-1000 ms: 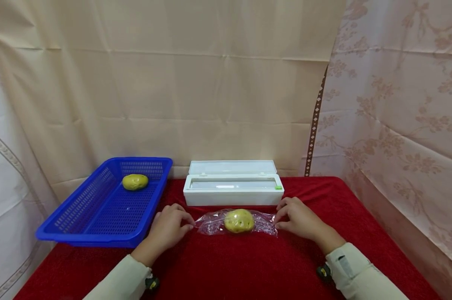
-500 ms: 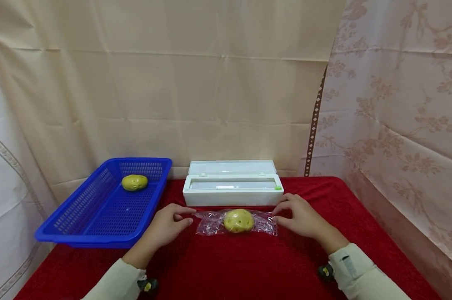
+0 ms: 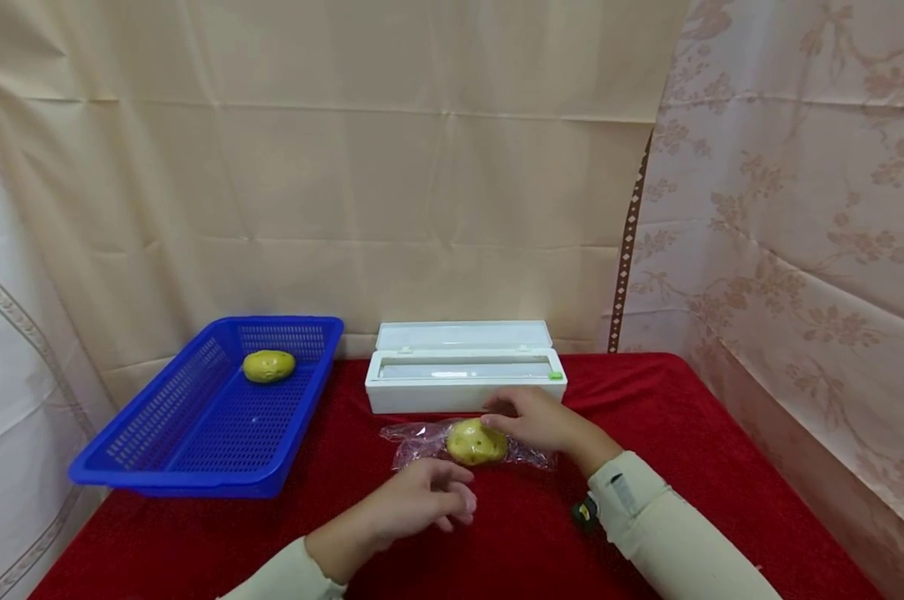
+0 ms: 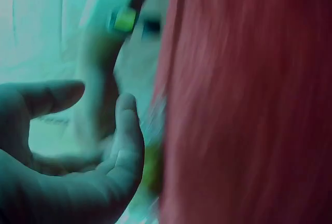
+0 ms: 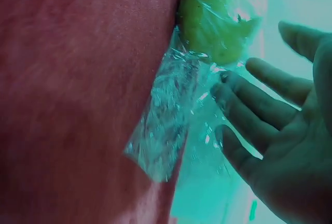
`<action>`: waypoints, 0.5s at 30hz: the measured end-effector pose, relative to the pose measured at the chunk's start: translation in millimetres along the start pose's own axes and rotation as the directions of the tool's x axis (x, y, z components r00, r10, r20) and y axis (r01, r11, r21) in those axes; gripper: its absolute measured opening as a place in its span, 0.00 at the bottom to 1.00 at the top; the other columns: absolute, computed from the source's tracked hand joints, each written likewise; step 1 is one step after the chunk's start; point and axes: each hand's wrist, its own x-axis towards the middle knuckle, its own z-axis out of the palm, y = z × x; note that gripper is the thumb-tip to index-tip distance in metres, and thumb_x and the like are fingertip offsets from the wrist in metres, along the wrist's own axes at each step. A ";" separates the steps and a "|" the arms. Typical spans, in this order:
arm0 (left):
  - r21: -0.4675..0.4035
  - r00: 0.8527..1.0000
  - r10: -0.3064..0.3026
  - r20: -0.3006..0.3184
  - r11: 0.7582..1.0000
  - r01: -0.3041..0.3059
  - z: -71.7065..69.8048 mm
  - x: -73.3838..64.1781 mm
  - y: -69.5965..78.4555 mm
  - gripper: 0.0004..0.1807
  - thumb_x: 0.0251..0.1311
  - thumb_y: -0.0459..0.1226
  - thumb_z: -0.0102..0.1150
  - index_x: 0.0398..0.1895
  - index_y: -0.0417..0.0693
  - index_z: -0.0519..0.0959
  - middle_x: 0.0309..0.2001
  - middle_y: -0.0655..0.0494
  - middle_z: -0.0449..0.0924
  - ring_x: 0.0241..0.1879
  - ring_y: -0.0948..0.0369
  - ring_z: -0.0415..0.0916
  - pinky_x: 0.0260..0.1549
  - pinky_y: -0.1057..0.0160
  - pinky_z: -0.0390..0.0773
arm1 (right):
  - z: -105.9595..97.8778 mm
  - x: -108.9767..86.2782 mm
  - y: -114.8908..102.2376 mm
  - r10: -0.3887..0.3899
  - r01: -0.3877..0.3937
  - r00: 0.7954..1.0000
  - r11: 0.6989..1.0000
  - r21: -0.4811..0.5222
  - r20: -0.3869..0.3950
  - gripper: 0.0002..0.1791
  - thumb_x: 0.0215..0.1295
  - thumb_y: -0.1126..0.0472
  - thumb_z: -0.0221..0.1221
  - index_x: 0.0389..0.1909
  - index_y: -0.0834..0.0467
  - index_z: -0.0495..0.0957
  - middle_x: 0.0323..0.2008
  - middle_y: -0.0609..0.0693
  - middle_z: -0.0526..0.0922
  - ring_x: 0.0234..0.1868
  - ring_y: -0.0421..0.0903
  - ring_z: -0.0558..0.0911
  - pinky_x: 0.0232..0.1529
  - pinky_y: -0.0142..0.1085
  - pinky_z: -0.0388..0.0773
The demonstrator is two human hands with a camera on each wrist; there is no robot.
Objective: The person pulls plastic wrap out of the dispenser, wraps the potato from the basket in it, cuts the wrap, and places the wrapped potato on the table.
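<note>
A yellow potato (image 3: 466, 445) lies wrapped in clear cling film (image 3: 416, 435) on the red cloth, with crinkled film flaps spreading to both sides. My left hand (image 3: 417, 502) is just in front of it, fingers loosely bent and nothing between them. Over the potato's right side reaches my right hand (image 3: 541, 423), its fingertips overlapping the potato's upper right in the head view. In the right wrist view the right fingers (image 5: 249, 115) are spread beside the film flap (image 5: 163, 115) and pinch nothing. The left wrist view is blurred by motion.
Behind the potato stands a white cling film dispenser box (image 3: 466, 397), its lid (image 3: 462, 335) raised and a green slider (image 3: 556, 376) at its right end. At left, a blue plastic basket (image 3: 174, 480) holds another potato (image 3: 268, 366). Beige curtains hang behind the red-covered table (image 3: 437, 567).
Both hands have left the ends of the film. The left hand has come right and nearer the body; the right hand has moved left over the potato. The potato stays in place.
</note>
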 end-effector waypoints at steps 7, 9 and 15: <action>-0.372 0.995 -0.092 -0.049 0.926 0.068 24.5 14.6 -13.9 0.36 0.68 0.29 0.57 0.69 0.13 0.52 0.54 0.29 0.77 0.53 0.49 0.84 0.57 0.54 0.82 | 5.5 10.6 3.2 0.026 -0.031 0.996 0.998 0.058 0.087 0.20 0.73 0.46 0.60 0.55 0.55 0.84 0.48 0.46 0.88 0.51 0.45 0.84 0.55 0.45 0.80; -0.399 0.991 -0.102 -0.086 0.915 0.060 24.1 17.7 -16.6 0.36 0.68 0.28 0.56 0.68 0.12 0.51 0.54 0.29 0.76 0.53 0.50 0.84 0.58 0.55 0.82 | 6.8 11.2 5.4 0.031 -0.038 0.995 0.997 0.069 0.091 0.17 0.73 0.46 0.60 0.52 0.53 0.85 0.45 0.43 0.88 0.49 0.43 0.84 0.53 0.44 0.79; -0.393 0.983 -0.128 -0.131 0.917 0.067 19.4 20.7 -19.5 0.32 0.70 0.29 0.54 0.67 0.14 0.54 0.55 0.30 0.77 0.50 0.55 0.83 0.61 0.54 0.80 | 9.5 10.7 8.1 0.044 -0.054 0.995 0.993 0.106 0.092 0.14 0.71 0.45 0.62 0.46 0.49 0.87 0.42 0.41 0.88 0.47 0.41 0.83 0.52 0.43 0.79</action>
